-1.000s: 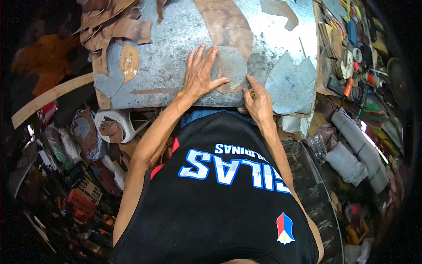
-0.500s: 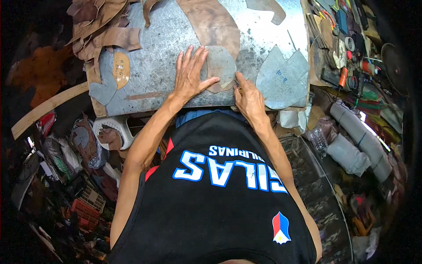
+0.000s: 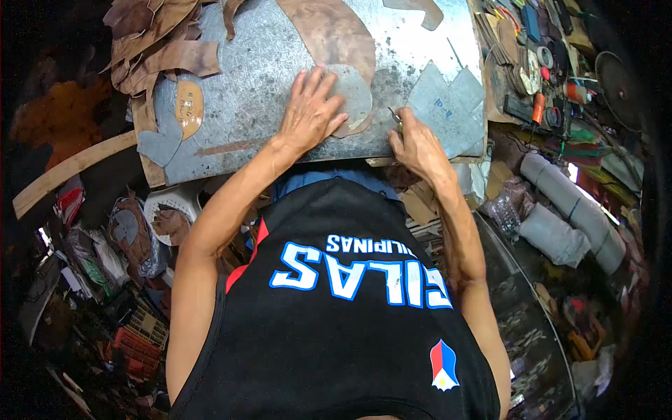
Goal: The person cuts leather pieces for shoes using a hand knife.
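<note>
There it was: our left hand (image 3: 310,108) lay flat and open, fingers fanned, palm bearing down on the grey rounded pattern piece (image 3: 355,91). That piece sat on the lower end of the long brown leather piece (image 3: 329,31), near the front edge of the metal-sheeted tabletop (image 3: 259,77). We judged that the spread press was what pinned pattern and leather together so neither could slide. Our right hand (image 3: 418,143) was curled shut around a thin pointed tool (image 3: 394,115), knife or awl we could not tell. Its tip sat just off the pattern's right rim, and the wrist hung over the tabletop's front edge, braced low, we reckoned, for control. Room was tight on that side: the notched grey pattern (image 3: 448,105) lay just beside the right hand, close to the knuckles. Beyond it the tabletop's right edge met a crowd of tools (image 3: 539,63). To the left we had more open metal, bare as far as the tan oval pattern (image 3: 187,105) and the grey cut-out (image 3: 159,143) at the left corner. The heap of leather scraps (image 3: 150,35) spilled over the far-left edge. The front edge ran just under both wrists, close against our body.
</note>
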`<state>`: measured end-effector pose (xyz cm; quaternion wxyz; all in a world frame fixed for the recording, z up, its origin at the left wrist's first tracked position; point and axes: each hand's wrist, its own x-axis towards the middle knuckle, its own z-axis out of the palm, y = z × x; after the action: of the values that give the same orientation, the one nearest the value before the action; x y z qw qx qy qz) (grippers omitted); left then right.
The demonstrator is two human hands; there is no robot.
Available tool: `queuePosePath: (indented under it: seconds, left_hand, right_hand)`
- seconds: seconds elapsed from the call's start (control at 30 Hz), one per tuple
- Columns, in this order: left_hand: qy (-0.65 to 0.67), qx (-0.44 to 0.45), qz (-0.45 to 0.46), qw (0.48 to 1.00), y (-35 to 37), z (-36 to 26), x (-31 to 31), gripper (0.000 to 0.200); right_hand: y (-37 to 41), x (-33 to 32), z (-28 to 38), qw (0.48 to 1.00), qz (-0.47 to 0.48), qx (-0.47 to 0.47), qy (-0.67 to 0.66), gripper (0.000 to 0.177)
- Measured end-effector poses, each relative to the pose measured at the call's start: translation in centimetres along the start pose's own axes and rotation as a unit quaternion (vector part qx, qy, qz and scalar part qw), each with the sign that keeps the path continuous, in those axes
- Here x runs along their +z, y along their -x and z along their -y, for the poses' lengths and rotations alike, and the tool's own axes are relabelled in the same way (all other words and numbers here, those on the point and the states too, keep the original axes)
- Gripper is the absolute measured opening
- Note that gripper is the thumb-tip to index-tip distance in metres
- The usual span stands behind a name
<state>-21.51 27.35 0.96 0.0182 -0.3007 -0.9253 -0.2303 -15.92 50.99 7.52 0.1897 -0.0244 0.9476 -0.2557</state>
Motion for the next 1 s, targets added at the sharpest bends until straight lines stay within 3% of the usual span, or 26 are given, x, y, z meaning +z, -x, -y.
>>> queuePosePath:
  seconds: [0.07, 0.1, 0.13, 0.2, 0.27, 0.33, 0.37, 0.4, 0.47, 0.6, 0.67, 0.7, 0.77, 0.87, 0.93, 1.0]
  left_hand:
    - [-0.005, 0.090, 0.096, 0.991, -0.6, 0.7, 0.7, 0.032]
    - [-0.024, 0.115, 0.094, 0.989, -1.4, 0.7, 0.0, 0.025]
    - [-0.021, 0.111, 0.095, 0.989, -2.6, 0.7, -0.7, 0.025]
    - [-0.017, 0.074, 0.280, 0.957, -5.5, 1.0, -2.0, 0.028]
    - [0.016, 0.038, 0.367, 0.929, -8.9, 1.1, -3.2, 0.036]
    - [0.080, 0.171, 0.317, 0.930, -11.2, 4.9, 1.8, 0.048]
    - [0.176, 0.136, 0.372, 0.901, -12.2, 3.6, -0.9, 0.067]
    - [0.159, -0.014, 0.462, 0.872, -12.8, 2.2, -1.0, 0.088]
    - [0.082, -0.022, 0.545, 0.834, -14.1, -0.2, -3.2, 0.083]
    - [0.042, 0.004, 0.512, 0.858, -13.8, -0.9, -2.4, 0.081]
    - [0.131, 0.049, 0.485, 0.863, -13.5, -0.2, -2.7, 0.080]
    - [0.132, 0.049, 0.484, 0.864, -13.7, -0.5, -3.3, 0.080]
    - [0.051, -0.018, 0.576, 0.815, -14.5, -1.6, -4.4, 0.085]
    - [0.057, -0.023, 0.527, 0.848, -13.7, -1.4, -2.4, 0.102]
    - [0.058, -0.024, 0.542, 0.838, -14.0, -1.3, -2.1, 0.100]
    - [0.057, -0.024, 0.572, 0.818, -14.2, -1.3, -2.5, 0.098]
  right_hand:
    - [0.7, -0.2, 0.7, 0.998, 0.038, 0.030, 0.034, 0.034]
    - [1.0, 0.0, 1.0, 0.998, 0.053, 0.002, 0.040, 0.034]
    - [1.1, 0.2, 1.4, 0.996, 0.068, -0.026, 0.046, 0.034]
    - [0.7, 0.6, 3.5, 0.998, 0.045, -0.051, 0.009, 0.033]
    - [0.1, 2.1, 5.0, 0.996, 0.022, -0.076, -0.028, 0.033]
    - [-1.7, 4.4, 5.3, 0.991, -0.062, -0.110, -0.052, 0.026]
    - [-2.6, 5.2, 5.5, 0.990, -0.080, -0.110, -0.044, 0.029]
    - [-3.2, 5.6, 6.0, 0.990, -0.078, -0.110, -0.043, 0.029]
    - [-4.3, 6.0, 6.8, 0.999, -0.015, -0.007, 0.050, 0.029]
    - [-5.1, 7.3, 6.7, 0.997, -0.056, -0.016, 0.056, 0.031]
    - [-5.4, 7.4, 6.9, 0.997, -0.050, -0.005, 0.057, 0.030]
    - [-5.6, 7.5, 6.9, 0.997, -0.046, 0.006, 0.056, 0.030]
    - [-6.4, 8.4, 6.2, 0.995, -0.069, -0.022, 0.066, 0.029]
    - [-7.5, 9.6, 5.4, 0.986, -0.131, -0.073, 0.074, 0.028]
    - [-7.8, 9.9, 5.5, 0.978, -0.169, -0.097, 0.072, 0.027]
    - [-8.0, 9.7, 6.2, 0.983, -0.156, -0.055, 0.076, 0.028]
